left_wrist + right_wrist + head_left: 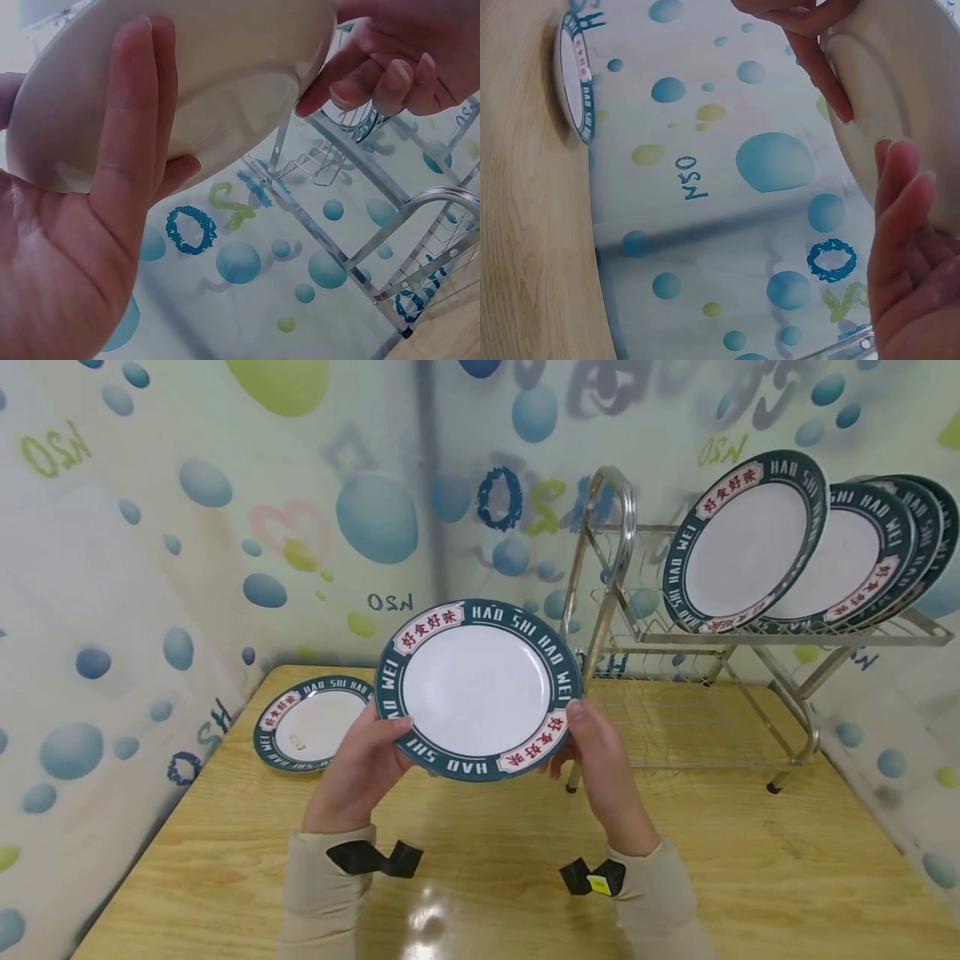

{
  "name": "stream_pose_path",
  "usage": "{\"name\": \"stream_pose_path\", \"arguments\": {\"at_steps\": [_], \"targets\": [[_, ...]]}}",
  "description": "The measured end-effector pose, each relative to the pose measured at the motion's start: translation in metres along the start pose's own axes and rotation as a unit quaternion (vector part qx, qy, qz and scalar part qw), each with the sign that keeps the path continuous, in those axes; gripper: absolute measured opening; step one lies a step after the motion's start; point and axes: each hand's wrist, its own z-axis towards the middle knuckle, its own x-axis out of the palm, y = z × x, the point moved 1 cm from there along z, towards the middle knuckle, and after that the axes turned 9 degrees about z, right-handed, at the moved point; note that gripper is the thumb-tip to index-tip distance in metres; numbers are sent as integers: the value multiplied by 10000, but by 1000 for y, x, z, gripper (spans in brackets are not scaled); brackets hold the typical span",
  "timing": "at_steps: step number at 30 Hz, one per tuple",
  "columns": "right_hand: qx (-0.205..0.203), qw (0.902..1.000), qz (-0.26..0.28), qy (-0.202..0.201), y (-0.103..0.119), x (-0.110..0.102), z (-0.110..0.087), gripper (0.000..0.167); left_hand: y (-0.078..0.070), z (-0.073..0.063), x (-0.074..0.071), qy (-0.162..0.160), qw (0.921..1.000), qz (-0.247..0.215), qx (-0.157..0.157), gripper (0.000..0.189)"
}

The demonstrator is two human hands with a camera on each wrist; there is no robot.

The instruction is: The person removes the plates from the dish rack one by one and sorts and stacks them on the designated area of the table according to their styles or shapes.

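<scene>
Both hands hold one oval plate with a white centre and a dark green lettered rim (476, 689) above the table, its face toward the head camera. On its left, the left hand (352, 777) grips the edge, thumb on the rim and fingers beneath. At the lower right edge, the right hand (606, 768) pinches the rim with the thumb on top. From the left wrist view, the pale underside (225, 52) shows with the left fingers (131, 112) laid along it. The right wrist view also shows the underside (907, 90).
A similar oval plate (315, 727) lies on the wooden table (465, 877) at the left, with small marks on its face. A metal dish rack (622, 585) stands at the right, with several matching plates (746, 552) leaning on its upper tier. A bubble-patterned wall covering (375, 518) runs behind.
</scene>
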Motion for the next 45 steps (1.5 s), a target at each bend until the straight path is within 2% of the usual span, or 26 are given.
{"name": "stream_pose_path", "arguments": {"at_steps": [5,12,18,24,29,36,42,45], "targets": [[321,9991,-292,0,-2,-2,0,29,-1,-1,-3,-85,9999,131,-7,52],[433,9971,-628,33,-3,-3,3,25,-4,-3,-5,-314,9992,233,40,52],[392,9966,-712,98,-2,-3,3,22,-5,-4,-7,-236,9995,189,133,51],[321,9967,-736,76,-1,-3,4,29,-6,-4,-10,-213,9996,36,208,52],[344,9965,-756,1,1,-7,4,32,-6,-5,-15,-172,9989,-147,418,54],[143,9952,-944,-229,7,-17,5,31,-7,-5,-22,-169,9964,-291,778,54],[-172,9944,-842,-619,17,-28,4,31,-9,-6,-26,-557,9941,3,935,52],[-319,9933,-705,-859,21,-35,3,32,-9,-7,-28,-692,9929,4,970,51]]}}
